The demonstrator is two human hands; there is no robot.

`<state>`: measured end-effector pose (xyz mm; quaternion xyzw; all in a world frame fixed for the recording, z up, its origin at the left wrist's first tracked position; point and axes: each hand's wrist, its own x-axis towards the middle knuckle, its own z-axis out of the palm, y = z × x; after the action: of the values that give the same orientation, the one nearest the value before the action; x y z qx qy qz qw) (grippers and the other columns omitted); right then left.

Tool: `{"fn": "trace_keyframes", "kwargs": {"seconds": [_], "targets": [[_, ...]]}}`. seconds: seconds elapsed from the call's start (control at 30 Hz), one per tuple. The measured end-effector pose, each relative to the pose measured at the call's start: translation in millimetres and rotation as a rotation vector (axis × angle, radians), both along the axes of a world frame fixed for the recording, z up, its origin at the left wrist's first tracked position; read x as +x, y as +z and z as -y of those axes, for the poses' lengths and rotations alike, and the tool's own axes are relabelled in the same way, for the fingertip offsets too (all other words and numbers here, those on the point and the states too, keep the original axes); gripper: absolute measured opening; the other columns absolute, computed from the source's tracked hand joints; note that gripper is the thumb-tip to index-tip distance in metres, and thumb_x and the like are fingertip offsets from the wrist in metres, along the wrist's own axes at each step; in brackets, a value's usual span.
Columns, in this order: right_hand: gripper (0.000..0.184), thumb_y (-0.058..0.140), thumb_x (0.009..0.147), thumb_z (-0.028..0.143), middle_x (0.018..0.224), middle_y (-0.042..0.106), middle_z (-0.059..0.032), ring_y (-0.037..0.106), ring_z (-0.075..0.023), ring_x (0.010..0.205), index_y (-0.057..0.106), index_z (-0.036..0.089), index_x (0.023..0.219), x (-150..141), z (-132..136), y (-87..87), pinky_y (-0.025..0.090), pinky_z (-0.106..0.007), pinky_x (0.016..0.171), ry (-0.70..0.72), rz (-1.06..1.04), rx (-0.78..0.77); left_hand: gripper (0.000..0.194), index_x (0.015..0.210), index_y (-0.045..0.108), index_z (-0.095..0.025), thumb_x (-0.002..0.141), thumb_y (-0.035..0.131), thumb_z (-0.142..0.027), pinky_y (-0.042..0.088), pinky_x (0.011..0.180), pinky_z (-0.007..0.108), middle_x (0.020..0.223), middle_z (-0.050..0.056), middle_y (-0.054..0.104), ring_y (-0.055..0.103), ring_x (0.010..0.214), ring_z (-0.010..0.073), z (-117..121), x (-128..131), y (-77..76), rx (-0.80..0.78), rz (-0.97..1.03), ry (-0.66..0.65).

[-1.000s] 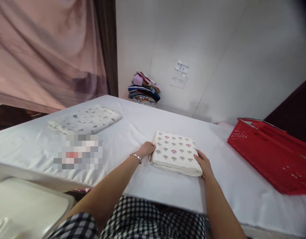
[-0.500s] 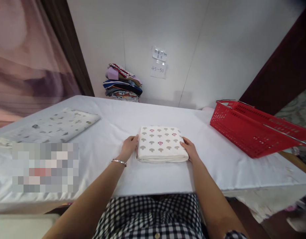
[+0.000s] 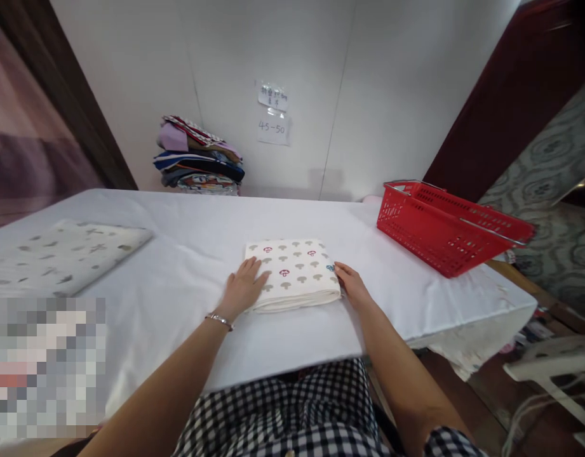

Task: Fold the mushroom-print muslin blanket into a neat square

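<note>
A white cloth (image 3: 296,270) printed with grey mushrooms and a few coloured ones lies folded into a thick rectangle in front of me. My left hand (image 3: 244,285) rests flat over its left side, fingers stretched out across the top. At the right edge, my right hand (image 3: 353,285) has the cloth between thumb and fingers, beside a blue mushroom print. Its fingertips are partly hidden by the fabric.
The white-covered table (image 3: 187,254) carries a red plastic basket (image 3: 435,235) on the right and another folded patterned cloth (image 3: 68,257) on the left. A stack of folded fabrics (image 3: 197,158) stands at the back by the wall. A white plastic stool (image 3: 549,358) is at lower right.
My left hand has gone from the cloth's left edge to lying on top of it. A blue mushroom now shows at the right edge. The view has turned right.
</note>
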<state>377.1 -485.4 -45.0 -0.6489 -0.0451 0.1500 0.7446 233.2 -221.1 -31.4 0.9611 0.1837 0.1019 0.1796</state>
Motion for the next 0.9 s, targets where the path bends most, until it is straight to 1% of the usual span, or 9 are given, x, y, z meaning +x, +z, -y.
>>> {"fn": "trace_keyframes", "kwargs": {"seconds": [0.1, 0.2, 0.33, 0.4, 0.47, 0.6, 0.67, 0.8, 0.9], "targets": [[0.04, 0.069, 0.066, 0.039, 0.088, 0.069, -0.0045, 0.063, -0.0172, 0.077, 0.063, 0.018, 0.099, -6, 8, 0.2, 0.05, -0.028, 0.069, -0.011, -0.012, -0.036, 0.056, 0.136, 0.033, -0.024, 0.089, 0.022, -0.052, 0.024, 0.105, 0.05, 0.147, 0.006, 0.026, 0.02, 0.135, 0.0222, 0, 1, 4.3, 0.018, -0.018, -0.004], [0.036, 0.066, 0.066, 0.041, 0.077, 0.068, -0.0027, 0.061, -0.0158, 0.069, 0.066, 0.017, 0.093, -9, 10, 2.8, 0.048, -0.027, 0.062, 0.042, 0.013, -0.121, 0.053, 0.133, 0.038, -0.023, 0.088, 0.027, -0.05, 0.02, 0.105, 0.053, 0.146, 0.007, 0.028, 0.021, 0.135, 0.0238, 1, 5, 15.2, 0.052, -0.078, -0.015], [0.035, 0.062, 0.068, 0.046, 0.067, 0.063, -0.0007, 0.055, -0.0126, 0.059, 0.066, 0.015, 0.084, -7, 6, 8.0, 0.042, -0.024, 0.054, 0.093, 0.063, -0.249, 0.05, 0.128, 0.045, -0.021, 0.087, 0.034, -0.045, 0.014, 0.107, 0.051, 0.147, 0.008, 0.026, 0.015, 0.136, 0.0244, 5, 14, 24.4, 0.189, -0.014, -0.009], [0.038, 0.057, 0.07, 0.051, 0.063, 0.061, -0.0008, 0.051, -0.0117, 0.054, 0.065, 0.015, 0.079, -6, 2, 11.7, 0.038, -0.024, 0.051, 0.116, 0.093, -0.344, 0.05, 0.13, 0.043, -0.021, 0.087, 0.035, -0.045, 0.014, 0.108, 0.05, 0.147, 0.008, 0.024, 0.013, 0.137, 0.0242, 5, 17, 20.6, 0.209, 0.018, -0.025], [0.04, 0.054, 0.072, 0.053, 0.066, 0.061, -0.0018, 0.051, -0.0123, 0.056, 0.065, 0.015, 0.079, -4, -3, 16.1, 0.037, -0.024, 0.052, 0.138, 0.144, -0.449, 0.05, 0.132, 0.041, -0.024, 0.087, 0.033, -0.046, 0.016, 0.107, 0.05, 0.147, 0.007, 0.025, 0.015, 0.137, 0.0246, 4, 19, 12.8, 0.158, 0.003, -0.032], [0.032, 0.057, 0.07, 0.048, 0.07, 0.061, -0.0016, 0.051, -0.0143, 0.064, 0.063, 0.017, 0.076, -2, -10, 20.2, 0.037, -0.025, 0.057, 0.142, 0.319, -0.696, 0.052, 0.134, 0.037, -0.027, 0.088, 0.03, -0.049, 0.018, 0.106, 0.051, 0.148, 0.006, 0.023, 0.016, 0.136, 0.025, -1, 20, 0.2, 0.072, -0.01, -0.027], [0.028, 0.057, 0.069, 0.045, 0.07, 0.06, -0.0005, 0.051, -0.0142, 0.065, 0.062, 0.018, 0.076, -2, -11, 18.1, 0.036, -0.024, 0.058, 0.143, 0.367, -0.705, 0.053, 0.134, 0.037, -0.027, 0.088, 0.03, -0.05, 0.018, 0.106, 0.051, 0.148, 0.005, 0.023, 0.015, 0.136, 0.0244, -1, 19, -1.2, 0.065, -0.005, -0.028], [0.028, 0.054, 0.07, 0.043, 0.07, 0.059, 0.0008, 0.05, -0.013, 0.063, 0.061, 0.018, 0.08, -2, -7, 13.8, 0.037, -0.023, 0.058, 0.159, 0.363, -0.637, 0.053, 0.134, 0.037, -0.026, 0.087, 0.03, -0.05, 0.018, 0.107, 0.05, 0.148, 0.004, 0.023, 0.014, 0.137, 0.0223, 1, 17, 1.5, 0.05, -0.001, -0.018], [0.028, 0.054, 0.071, 0.044, 0.069, 0.06, 0.0, 0.051, -0.0136, 0.063, 0.061, 0.018, 0.077, 3, -6, 19.2, 0.035, -0.023, 0.057, 0.216, 0.368, -0.758, 0.053, 0.134, 0.037, -0.026, 0.087, 0.03, -0.05, 0.017, 0.107, 0.049, 0.148, 0.003, 0.022, 0.013, 0.137, 0.0209, 4, 16, 4.6, 0.023, -0.01, -0.017]]}}
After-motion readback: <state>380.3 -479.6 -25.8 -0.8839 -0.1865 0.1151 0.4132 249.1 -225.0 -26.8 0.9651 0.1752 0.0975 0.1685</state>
